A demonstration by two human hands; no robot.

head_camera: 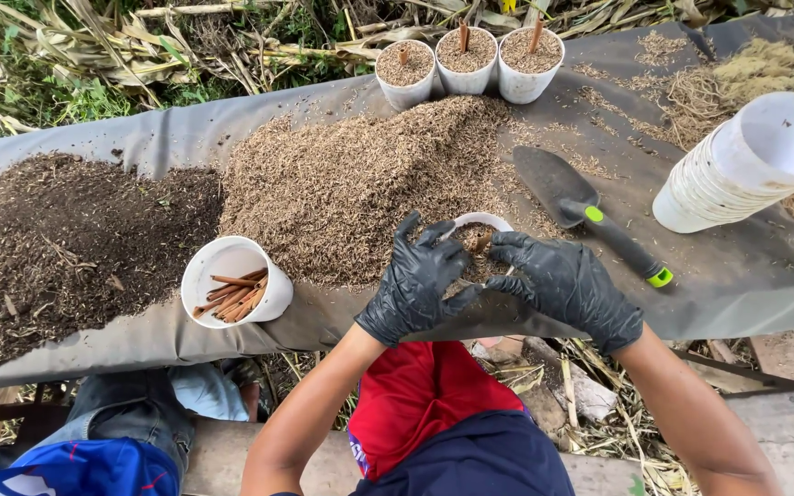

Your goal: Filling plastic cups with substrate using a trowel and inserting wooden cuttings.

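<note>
While one small white cup sits cradled between both gloved hands, part-filled with husk and holding a stick cutting, three filled cups with one cutting each stand finished, well beyond the fingers. Left to right: one dark soil heap, far left of the left hand; one white cup of cuttings (several sticks, uncountable) beside it; one husk heap; left hand spread, pressing the fill; right hand curled about the rim; one trowel; one stack of empty cups, many left.
</note>
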